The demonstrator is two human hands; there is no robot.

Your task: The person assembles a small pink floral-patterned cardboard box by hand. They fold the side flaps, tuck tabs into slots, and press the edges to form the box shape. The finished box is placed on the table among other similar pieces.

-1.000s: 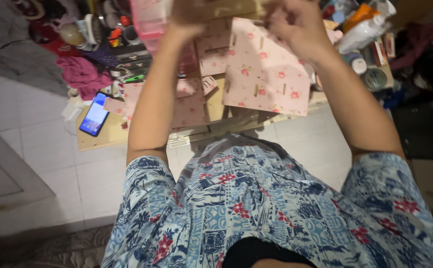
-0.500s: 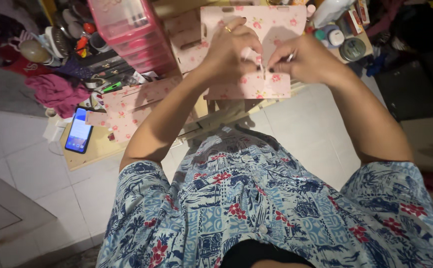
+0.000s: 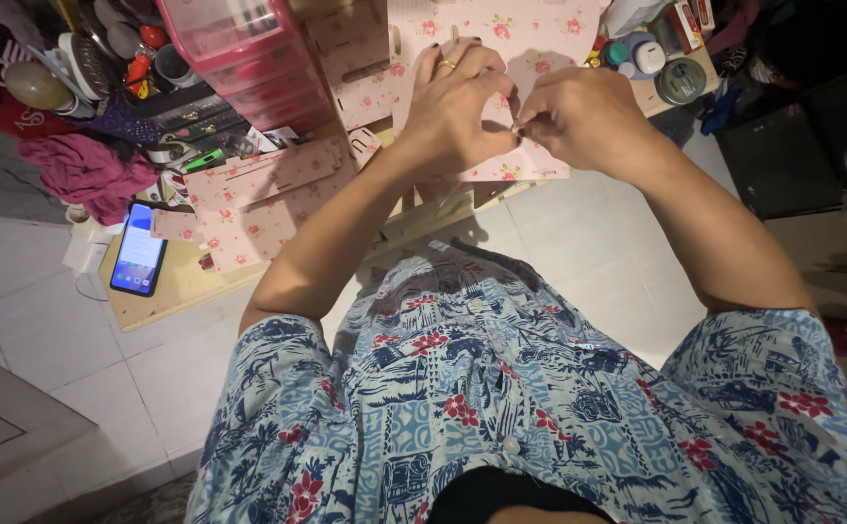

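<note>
We see the pink floral panel point(image 3: 530, 39) at twelve o'clock in the view, held up flat just behind both hands, its lower edge showing at six o'clock of them. Our left hand point(image 3: 457, 107) is curled over the panel's face, fingers bent and closed against it, a ring on one finger. Our right hand point(image 3: 583, 116) sits just beside it at three o'clock, fingertips pinched narrow and meeting the left thumb over the panel; whether something small is gripped between them we cannot tell. The panel is a thin, stiff board with a matte rose print and narrow cut slots.

At nine o'clock of the hands, more printed boards point(image 3: 258, 194) lie flat on the pale wooden surface point(image 3: 176, 291), with a smartphone point(image 3: 139, 249) at its left end, screen lit. A translucent pink drawer unit point(image 3: 244, 53) stands at ten o'clock.
</note>
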